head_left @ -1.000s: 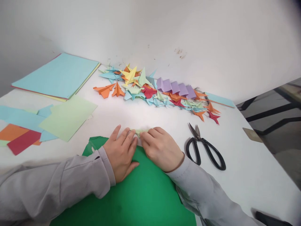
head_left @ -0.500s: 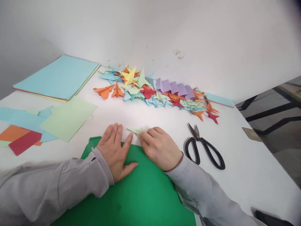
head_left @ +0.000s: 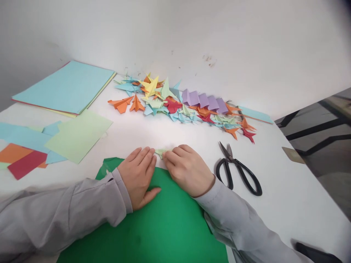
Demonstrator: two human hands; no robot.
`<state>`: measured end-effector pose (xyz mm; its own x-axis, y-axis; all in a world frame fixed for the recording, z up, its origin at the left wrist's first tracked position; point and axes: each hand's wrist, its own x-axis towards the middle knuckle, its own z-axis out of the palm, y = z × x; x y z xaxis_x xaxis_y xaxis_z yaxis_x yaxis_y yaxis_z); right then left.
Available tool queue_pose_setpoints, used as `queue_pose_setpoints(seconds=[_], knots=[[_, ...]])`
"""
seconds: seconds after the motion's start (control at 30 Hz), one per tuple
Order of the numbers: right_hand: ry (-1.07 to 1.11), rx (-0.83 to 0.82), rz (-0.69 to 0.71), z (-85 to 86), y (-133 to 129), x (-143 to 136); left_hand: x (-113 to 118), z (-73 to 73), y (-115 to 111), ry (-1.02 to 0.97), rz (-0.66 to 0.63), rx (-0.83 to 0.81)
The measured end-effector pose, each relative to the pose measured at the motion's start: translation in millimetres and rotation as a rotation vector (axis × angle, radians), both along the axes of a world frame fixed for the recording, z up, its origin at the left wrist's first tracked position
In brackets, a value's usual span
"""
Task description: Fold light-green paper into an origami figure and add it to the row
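Observation:
A small folded piece of pale green paper point(head_left: 160, 152) lies between my hands, just past the far edge of a green sheet point(head_left: 153, 230). My right hand point(head_left: 189, 170) is closed, its thumb and fingers pinching the paper's right end. With fingers stretched out, my left hand point(head_left: 139, 175) lies flat, its fingertips over the paper's left tip. Only the paper's middle shows; both ends are covered. To the right of my right hand, black-handled scissors point(head_left: 230, 160) lie with their blades slightly apart.
Several folded paper figures point(head_left: 172, 106) are heaped along the wall, with a pleated purple strip point(head_left: 204, 101) among them. A stack of coloured sheets point(head_left: 65, 87) lies at the back left. Nearer are a light green sheet point(head_left: 79, 135) and a red piece point(head_left: 27, 165).
My left hand has slid right and its fingertips now cover the paper's left tip, which was bare before. My right hand keeps its pinch in nearly the same place.

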<state>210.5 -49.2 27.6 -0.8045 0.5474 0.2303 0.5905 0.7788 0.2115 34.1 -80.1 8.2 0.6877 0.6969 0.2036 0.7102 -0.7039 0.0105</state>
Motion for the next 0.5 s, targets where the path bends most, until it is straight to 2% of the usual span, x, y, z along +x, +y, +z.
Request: queue_pose_setpoints(seconds=[0.5], knots=[[-0.042,-0.133,-0.182,9.4,-7.0,-5.9,2.5,8.3,16.0,-0.007,-0.022,-0.061]])
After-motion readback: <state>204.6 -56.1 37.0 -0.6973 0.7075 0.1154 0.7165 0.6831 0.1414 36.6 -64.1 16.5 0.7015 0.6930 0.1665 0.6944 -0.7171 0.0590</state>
